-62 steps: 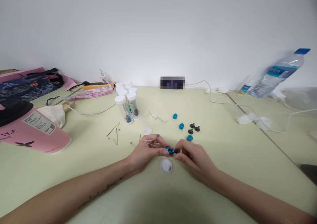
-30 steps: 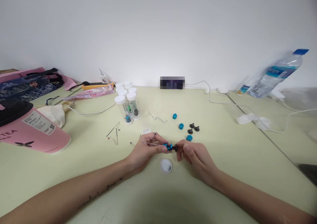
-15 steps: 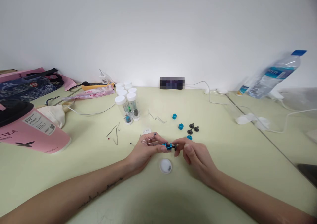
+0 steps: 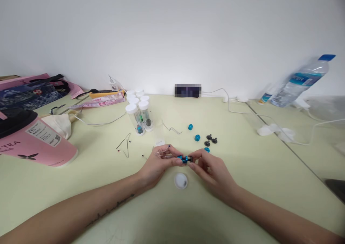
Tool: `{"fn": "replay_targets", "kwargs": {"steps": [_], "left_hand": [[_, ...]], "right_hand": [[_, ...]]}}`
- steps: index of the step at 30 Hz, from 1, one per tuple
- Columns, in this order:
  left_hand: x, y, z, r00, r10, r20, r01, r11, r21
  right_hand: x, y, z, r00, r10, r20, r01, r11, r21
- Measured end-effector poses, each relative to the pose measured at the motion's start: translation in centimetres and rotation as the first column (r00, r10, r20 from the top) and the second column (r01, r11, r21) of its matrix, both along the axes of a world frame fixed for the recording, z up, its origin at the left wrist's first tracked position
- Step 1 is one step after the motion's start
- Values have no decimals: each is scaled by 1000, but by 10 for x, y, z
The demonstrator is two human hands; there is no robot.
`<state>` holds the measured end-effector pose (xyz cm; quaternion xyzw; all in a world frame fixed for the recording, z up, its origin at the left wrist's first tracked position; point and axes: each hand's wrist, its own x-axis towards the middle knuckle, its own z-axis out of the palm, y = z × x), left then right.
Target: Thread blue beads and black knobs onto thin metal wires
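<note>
My left hand (image 4: 155, 166) pinches a small blue metal fitting (image 4: 183, 159) between thumb and fingertips. A thin bent wire (image 4: 164, 155) stretches leftward from the fitting over that hand. Out of the fitting's right side sticks a black thumbscrew (image 4: 191, 159), its wide round head between the thumb and finger of my right hand (image 4: 212, 168). How deep the screw sits I cannot tell. Beyond my right hand lie blue knob-like pieces (image 4: 197, 138) and more black thumbscrews (image 4: 207, 143). Below both hands is a round white cap (image 4: 180, 181) with something small and dark inside.
Several clear tubes (image 4: 149, 114) with white lids stand left of centre. Hex keys (image 4: 175, 130) and bent wires (image 4: 127, 148) lie loose around them. A pink cup (image 4: 56, 147) is at left, a water bottle (image 4: 302, 80) at right. White cable (image 4: 229, 104) crosses the table.
My right thumb has come down against the black thumbscrew's head, closing the fingers on it. My left hand stays in place with the blue fitting.
</note>
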<state>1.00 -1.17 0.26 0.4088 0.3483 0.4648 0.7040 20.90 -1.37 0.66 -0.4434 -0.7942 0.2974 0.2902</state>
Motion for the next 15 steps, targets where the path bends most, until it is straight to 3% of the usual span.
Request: {"fn": "replay_targets", "kwargs": {"steps": [8, 15], "left_hand": [[0, 0, -1, 1000, -9, -19, 9, 1000, 0], [1, 0, 2, 1000, 31, -5, -31, 999, -14]], "right_hand": [[2, 1, 2, 999, 44, -1, -44, 999, -23], [5, 0, -1, 984, 57, -171, -50, 998, 43]]}}
